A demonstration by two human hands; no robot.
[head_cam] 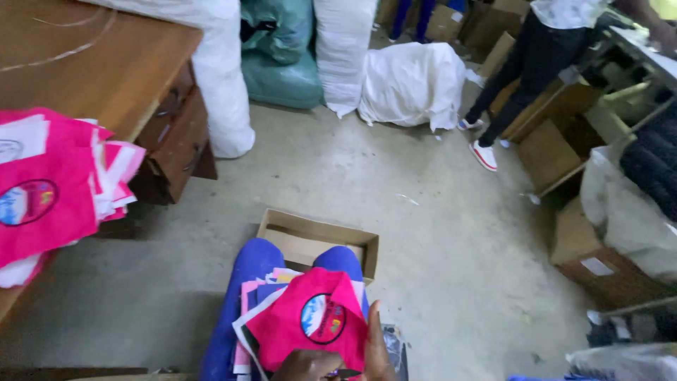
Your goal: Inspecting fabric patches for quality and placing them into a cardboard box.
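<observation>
On the lap, at 6 o'clock: a pink fabric piece (310,321) with a round printed emblem tops a small stack of pink and white pieces (257,310) resting on blue-clad knees.
Right hand (377,346): its grip presses against the top piece's right edge, thumb upright; the fingers are mostly out of frame.
Left hand (307,365): at the bottom edge, touching the piece's lower corner; whether its grip is spread or pinching cannot be told.
Progress: a far larger pile of pink pieces (49,190) lies on the wooden counter (106,70) at 9 o'clock, so much seems handled, with the lap stack left.
Look of the piece: bright pink, thin, slightly creased, corners pointed.
Floor, 12 o'clock from the knees: an open cardboard box (317,240).
At 1 o'clock: another person's legs (522,70).
</observation>
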